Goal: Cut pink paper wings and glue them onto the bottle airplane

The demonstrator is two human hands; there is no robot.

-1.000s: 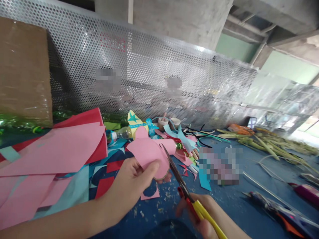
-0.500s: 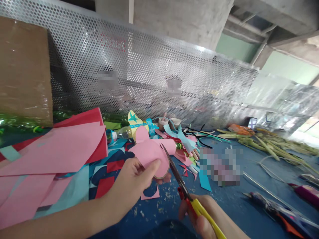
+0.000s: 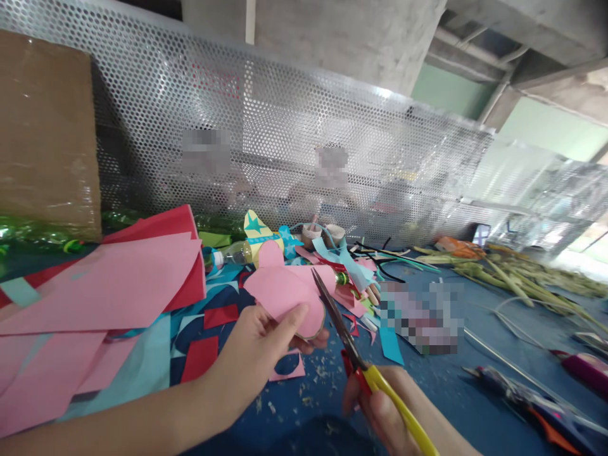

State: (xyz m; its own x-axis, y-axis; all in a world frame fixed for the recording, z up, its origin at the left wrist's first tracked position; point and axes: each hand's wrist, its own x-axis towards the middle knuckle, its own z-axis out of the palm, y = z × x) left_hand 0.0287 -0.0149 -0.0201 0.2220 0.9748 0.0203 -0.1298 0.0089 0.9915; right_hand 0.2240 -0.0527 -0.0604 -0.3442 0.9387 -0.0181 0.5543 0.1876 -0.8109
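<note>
Pink paper cutout (image 3: 285, 292) is pinched between the thumb and fingers of the left hand (image 3: 254, 354) above the desk's (image 3: 441, 386) near edge, raised so the scissors (image 3: 354, 354) meet its rim. Right hand (image 3: 387, 411) is clamped on their yellow handles, blades nearly together.

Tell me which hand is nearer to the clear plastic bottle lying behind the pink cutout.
Left. The left hand holds the pink cutout just in front of the bottle; the right hand, gripping scissors, sits lower and farther right.
</note>
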